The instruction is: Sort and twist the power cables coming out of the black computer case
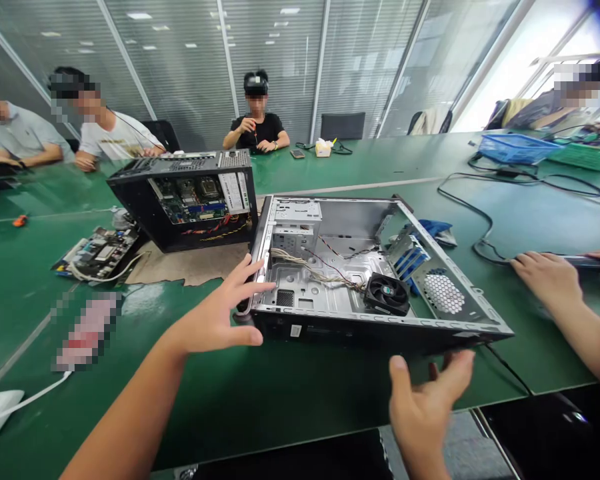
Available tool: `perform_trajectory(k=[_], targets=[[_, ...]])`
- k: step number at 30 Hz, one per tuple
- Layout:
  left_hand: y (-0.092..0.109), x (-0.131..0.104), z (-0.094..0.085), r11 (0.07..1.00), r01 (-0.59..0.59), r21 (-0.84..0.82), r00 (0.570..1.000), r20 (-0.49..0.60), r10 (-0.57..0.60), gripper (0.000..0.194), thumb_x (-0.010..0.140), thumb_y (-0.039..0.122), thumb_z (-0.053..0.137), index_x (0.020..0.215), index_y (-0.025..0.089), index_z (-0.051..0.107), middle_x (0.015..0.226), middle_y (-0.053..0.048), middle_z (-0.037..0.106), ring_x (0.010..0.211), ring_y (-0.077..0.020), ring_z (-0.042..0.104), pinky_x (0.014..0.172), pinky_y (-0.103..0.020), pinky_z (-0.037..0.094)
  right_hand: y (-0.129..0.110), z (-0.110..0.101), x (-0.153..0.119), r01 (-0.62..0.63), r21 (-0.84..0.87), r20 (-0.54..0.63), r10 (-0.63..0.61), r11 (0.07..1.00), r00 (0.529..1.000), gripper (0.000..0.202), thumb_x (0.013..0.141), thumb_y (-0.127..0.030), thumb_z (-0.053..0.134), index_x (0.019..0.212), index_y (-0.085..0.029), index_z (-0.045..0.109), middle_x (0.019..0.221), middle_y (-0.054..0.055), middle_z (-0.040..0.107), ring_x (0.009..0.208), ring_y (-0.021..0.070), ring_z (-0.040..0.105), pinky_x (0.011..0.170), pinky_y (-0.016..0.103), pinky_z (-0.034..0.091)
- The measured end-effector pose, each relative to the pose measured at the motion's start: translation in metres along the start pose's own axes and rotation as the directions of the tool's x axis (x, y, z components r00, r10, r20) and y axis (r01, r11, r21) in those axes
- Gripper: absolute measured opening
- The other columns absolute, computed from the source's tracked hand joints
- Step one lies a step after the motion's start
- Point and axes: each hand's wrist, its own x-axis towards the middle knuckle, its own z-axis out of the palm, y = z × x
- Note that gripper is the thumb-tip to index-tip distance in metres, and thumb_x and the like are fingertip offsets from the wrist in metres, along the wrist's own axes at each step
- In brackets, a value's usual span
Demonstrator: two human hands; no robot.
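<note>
An open computer case (pixel 330 323) lies on its side on the green table, its metal inside facing up. Inside it are a black fan (pixel 387 293), a bundle of thin cables (pixel 320 272) and blue slot pieces (pixel 411 262). My left hand (pixel 225 310) is at the case's left front corner, fingers spread, with nothing gripped. In front of the case's right part, my right hand (pixel 427 403) is raised over the table edge, thumb and fingers apart, holding nothing.
Behind on the left stands a second computer case (pixel 140 200) on cardboard (pixel 180 265), beside a loose circuit board (pixel 103 253). Blue (pixel 517 148) and green baskets, plus black cables (pixel 480 220), are at the right. A neighbour's hands (pixel 550 277) rest nearby; several people sit around.
</note>
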Motion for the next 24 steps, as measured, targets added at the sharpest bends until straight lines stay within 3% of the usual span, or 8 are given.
perform_trajectory(k=[3,5,14,20,24], targets=[[0.002,-0.008,0.018,0.991,-0.004,0.130,0.987,-0.157,0.025,0.050,0.086,0.047,0.060,0.131,0.026,0.055,0.153,-0.008,0.032,0.145,-0.0346,0.016,0.113,-0.057,0.028,0.000,0.009,-0.017,-0.059,-0.039,0.112,0.063,0.998,0.992,0.097,0.084,-0.051,0.054,0.153,-0.014,-0.003,0.160,0.017,0.000,0.146,0.0371,0.004,0.113,0.062,0.011],[-0.001,-0.006,0.027,0.982,-0.036,0.186,0.974,-0.215,0.077,0.041,0.090,0.041,0.057,0.128,0.024,0.057,0.151,-0.008,0.037,0.144,-0.0327,0.019,0.113,-0.055,0.030,-0.002,0.015,-0.015,-0.073,-0.082,0.146,0.084,0.994,0.986,0.097,0.084,-0.055,0.053,0.153,-0.011,0.000,0.159,0.019,-0.007,0.146,0.0370,-0.004,0.113,0.061,0.008],[-0.008,0.011,0.033,0.971,-0.009,0.238,0.972,-0.226,0.064,0.040,0.092,0.039,0.054,0.128,0.025,0.057,0.151,-0.006,0.038,0.144,-0.0305,0.019,0.113,-0.052,0.032,-0.003,0.033,0.022,-0.080,-0.108,0.195,0.100,0.991,0.976,0.108,0.080,-0.060,0.054,0.151,-0.006,-0.006,0.157,0.023,-0.014,0.145,0.0353,-0.011,0.114,0.057,0.006],[-0.016,0.042,0.035,0.984,0.054,0.171,0.968,-0.253,-0.009,0.041,0.091,0.041,0.054,0.129,0.027,0.057,0.150,-0.006,0.039,0.145,-0.0308,0.019,0.113,-0.056,0.029,-0.001,0.056,0.061,-0.075,-0.047,0.227,0.084,0.996,0.970,0.106,0.078,-0.056,0.056,0.152,-0.013,-0.006,0.159,0.019,-0.013,0.145,0.0327,-0.015,0.114,0.055,0.003],[-0.025,0.066,0.032,0.986,0.057,0.155,0.966,-0.260,-0.015,0.041,0.090,0.040,0.055,0.126,0.022,0.059,0.148,-0.009,0.041,0.145,-0.0304,0.019,0.114,-0.054,0.028,-0.003,0.079,0.091,-0.094,-0.036,0.245,0.100,0.995,0.964,0.109,0.077,-0.054,0.057,0.150,-0.007,-0.010,0.157,0.021,-0.017,0.144,0.0325,-0.018,0.115,0.053,0.002]])
